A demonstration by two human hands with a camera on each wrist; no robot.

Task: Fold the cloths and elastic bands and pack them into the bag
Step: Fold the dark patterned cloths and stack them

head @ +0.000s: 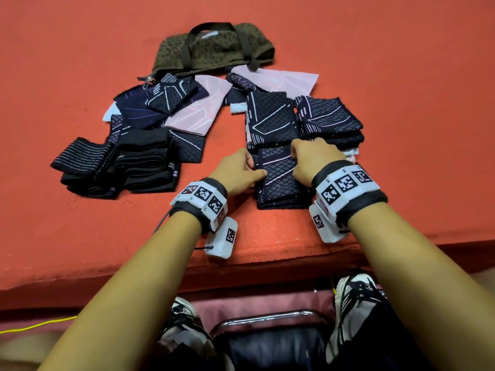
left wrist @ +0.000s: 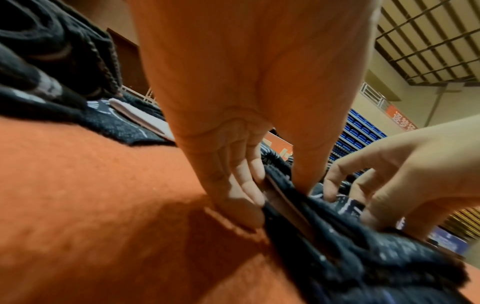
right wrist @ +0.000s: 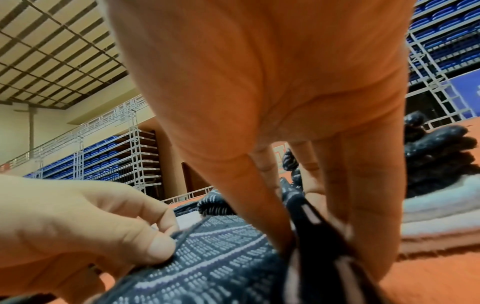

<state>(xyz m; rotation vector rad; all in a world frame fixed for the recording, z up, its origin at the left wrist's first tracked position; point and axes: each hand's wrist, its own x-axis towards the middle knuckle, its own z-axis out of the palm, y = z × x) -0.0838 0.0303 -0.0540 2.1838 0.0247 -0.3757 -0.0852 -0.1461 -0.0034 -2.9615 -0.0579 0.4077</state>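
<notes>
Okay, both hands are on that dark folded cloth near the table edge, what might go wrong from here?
1. The left hand and right hand pinch only the edges of the dark patterned cloth, so its layers may slip and unfold when lifted.
2. It lies against the folded stacks; dragging it may topple them.
3. The olive bag lies flat behind loose cloths, so packing could disturb them.

Only blurred red characters on a hall banner; none readable.

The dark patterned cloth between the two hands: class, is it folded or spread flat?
Folded: the dark patterned cloth shows stacked layers along its edge, pinched by left hand and right hand.
</notes>
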